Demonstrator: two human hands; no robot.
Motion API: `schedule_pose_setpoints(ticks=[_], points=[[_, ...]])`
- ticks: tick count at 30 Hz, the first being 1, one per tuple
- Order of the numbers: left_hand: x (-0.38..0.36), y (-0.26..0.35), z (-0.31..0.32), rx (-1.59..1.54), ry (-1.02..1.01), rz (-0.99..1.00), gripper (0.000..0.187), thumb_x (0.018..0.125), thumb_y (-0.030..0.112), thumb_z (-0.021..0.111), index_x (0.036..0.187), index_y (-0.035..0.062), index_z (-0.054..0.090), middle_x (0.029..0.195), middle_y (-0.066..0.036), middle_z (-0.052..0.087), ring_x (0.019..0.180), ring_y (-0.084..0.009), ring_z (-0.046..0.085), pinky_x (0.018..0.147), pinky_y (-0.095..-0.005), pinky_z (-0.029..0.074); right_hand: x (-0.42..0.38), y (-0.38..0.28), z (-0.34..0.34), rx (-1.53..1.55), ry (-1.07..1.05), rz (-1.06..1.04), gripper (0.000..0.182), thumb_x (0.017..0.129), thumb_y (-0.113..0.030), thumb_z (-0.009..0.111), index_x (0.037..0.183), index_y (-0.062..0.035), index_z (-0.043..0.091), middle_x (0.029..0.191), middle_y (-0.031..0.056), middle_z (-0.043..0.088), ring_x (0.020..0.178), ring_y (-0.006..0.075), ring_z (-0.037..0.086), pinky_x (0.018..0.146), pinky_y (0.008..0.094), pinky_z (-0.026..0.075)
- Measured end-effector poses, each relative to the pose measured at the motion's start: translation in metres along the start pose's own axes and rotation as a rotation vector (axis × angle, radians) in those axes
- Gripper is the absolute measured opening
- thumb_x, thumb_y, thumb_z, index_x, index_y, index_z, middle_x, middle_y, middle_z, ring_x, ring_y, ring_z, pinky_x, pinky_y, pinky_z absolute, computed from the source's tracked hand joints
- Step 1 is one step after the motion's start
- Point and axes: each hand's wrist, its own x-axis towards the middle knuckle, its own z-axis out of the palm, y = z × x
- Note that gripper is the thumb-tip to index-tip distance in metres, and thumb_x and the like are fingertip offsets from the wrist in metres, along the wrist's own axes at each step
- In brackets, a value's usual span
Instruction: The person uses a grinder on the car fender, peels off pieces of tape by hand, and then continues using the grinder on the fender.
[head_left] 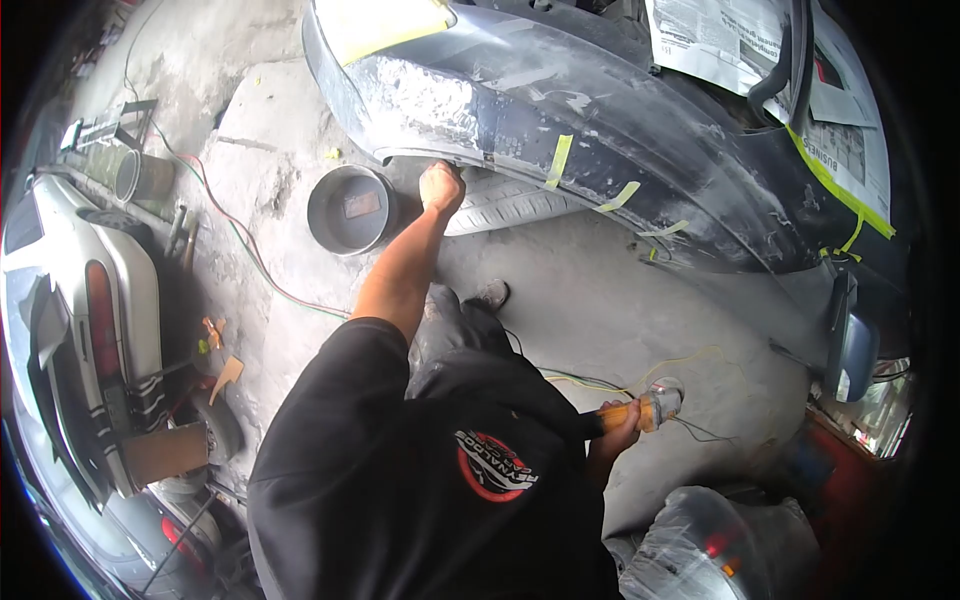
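My left hand [441, 187] is closed, its fingers curled at the lower lip of the wheel arch on a dark, sanded car fender [600, 110]. Just below the hand shows the tyre [510, 203], partly under the fender. Pale filler patches and strips of yellow-green masking tape [560, 160] mark the panel. Low at my right side, my right hand [622, 424] is wrapped round the orange body of an angle grinder [640, 412]. The grinder's metal head and disc point away from me, above the concrete floor.
A grey bucket [350, 210] stands left of the tyre. Red and green cables [240, 230] cross the floor, and more cords lie near the grinder. A white car [110, 300] is at the left. A plastic-covered item [715, 545] sits at the lower right. Newspaper [720, 40] masks the car's windows.
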Motion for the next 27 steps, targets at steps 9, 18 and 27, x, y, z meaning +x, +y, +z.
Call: schedule_pose_setpoints(ticks=[9,18,27], points=[[0.024,0.025,0.052,-0.34,-0.019,-0.311,0.039,0.085,0.029,0.069,0.112,0.0015,0.067,0.112,-0.024,0.069,0.106,-0.0425,0.066,0.088,-0.0472,0.053,0.001,0.011,-0.016,-0.007,0.066,0.022,0.033,0.092,-0.029,0.063,0.104,-0.0002,0.052,0.078,0.0079,0.052,0.062,0.0204,0.054,0.057,0.0335,0.05],[0.051,0.014,0.103,-0.082,0.12,0.22,0.05,0.09,0.035,0.062,0.129,0.0029,0.059,0.133,-0.025,0.059,0.126,-0.0425,0.053,0.104,-0.0458,0.045,-0.002,0.013,-0.025,-0.052,0.129,0.051,0.033,0.094,-0.033,0.061,0.093,-0.0003,0.055,0.077,0.0095,0.056,0.062,0.0203,0.056,0.057,0.0343,0.051],[0.065,-0.036,0.168,-0.282,0.257,0.033,0.053,0.09,0.035,0.064,0.129,-0.0014,0.057,0.138,-0.025,0.056,0.126,-0.0376,0.053,0.106,-0.0431,0.043,0.021,0.041,-0.063,-0.035,0.093,0.032,0.032,0.096,-0.034,0.06,0.098,-0.0033,0.052,0.076,0.0094,0.056,0.06,0.0197,0.056,0.056,0.0352,0.052]])
